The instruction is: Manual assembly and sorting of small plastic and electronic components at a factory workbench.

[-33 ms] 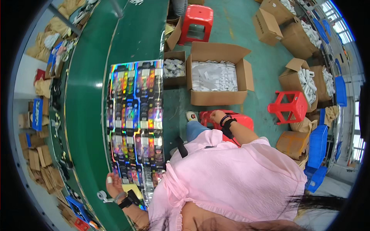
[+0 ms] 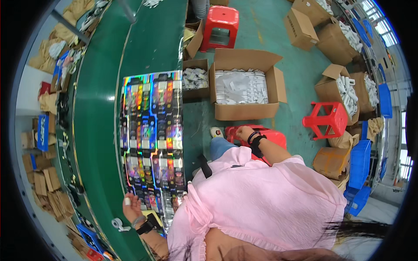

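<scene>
A printed sheet of shiny rainbow packaging [image 2: 150,126] lies along the right side of the green worktop. My left hand [image 2: 132,208], one finger wrapped in white, is by the sheet's lower left corner. Its fingers are slightly curled and apart, and nothing shows in them. Partly behind my left wrist is a yellow object [image 2: 152,216]. A small white roll of tape [image 2: 118,224] sits to the left of that wrist. My right hand [image 2: 245,132] is curled above a red stool [image 2: 270,135]; whether anything is inside the fingers is hidden.
An open carton of white parts [image 2: 241,87] stands on the floor ahead, beside a smaller box of white pieces [image 2: 195,79]. Red stools are at the far side [image 2: 220,27] and right [image 2: 326,120]. Cartons and blue crates [image 2: 360,163] line the right.
My left hand has shifted slightly to the right, and my wrist covers more of the yellow object. My right hand stays where it was. The view has tilted a little.
</scene>
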The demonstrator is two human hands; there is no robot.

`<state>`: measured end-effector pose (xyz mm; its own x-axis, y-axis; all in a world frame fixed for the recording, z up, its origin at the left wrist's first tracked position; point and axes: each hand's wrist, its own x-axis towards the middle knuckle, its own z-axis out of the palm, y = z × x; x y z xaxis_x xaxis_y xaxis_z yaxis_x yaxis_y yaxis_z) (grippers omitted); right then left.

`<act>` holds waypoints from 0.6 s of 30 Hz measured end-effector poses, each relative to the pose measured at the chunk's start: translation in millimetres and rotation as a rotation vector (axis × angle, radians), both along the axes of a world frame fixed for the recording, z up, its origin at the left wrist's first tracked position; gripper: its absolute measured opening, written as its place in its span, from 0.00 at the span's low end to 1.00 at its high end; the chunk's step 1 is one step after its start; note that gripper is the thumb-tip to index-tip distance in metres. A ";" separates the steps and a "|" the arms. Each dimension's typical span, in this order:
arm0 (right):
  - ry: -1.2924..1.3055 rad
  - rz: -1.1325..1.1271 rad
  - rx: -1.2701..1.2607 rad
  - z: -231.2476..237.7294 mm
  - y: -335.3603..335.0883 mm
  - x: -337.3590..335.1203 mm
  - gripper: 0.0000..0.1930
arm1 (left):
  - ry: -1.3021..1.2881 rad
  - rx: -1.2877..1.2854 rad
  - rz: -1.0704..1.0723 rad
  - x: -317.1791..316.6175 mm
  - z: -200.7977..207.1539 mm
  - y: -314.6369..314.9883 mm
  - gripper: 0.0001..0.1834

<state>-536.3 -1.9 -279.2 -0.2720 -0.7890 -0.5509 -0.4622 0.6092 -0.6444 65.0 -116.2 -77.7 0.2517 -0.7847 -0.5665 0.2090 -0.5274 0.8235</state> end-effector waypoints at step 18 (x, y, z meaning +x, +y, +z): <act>-0.010 -0.583 0.376 32.8 179.6 2.7 0.12 | 0.091 0.285 -0.823 -286.9 -71.4 -142.5 0.15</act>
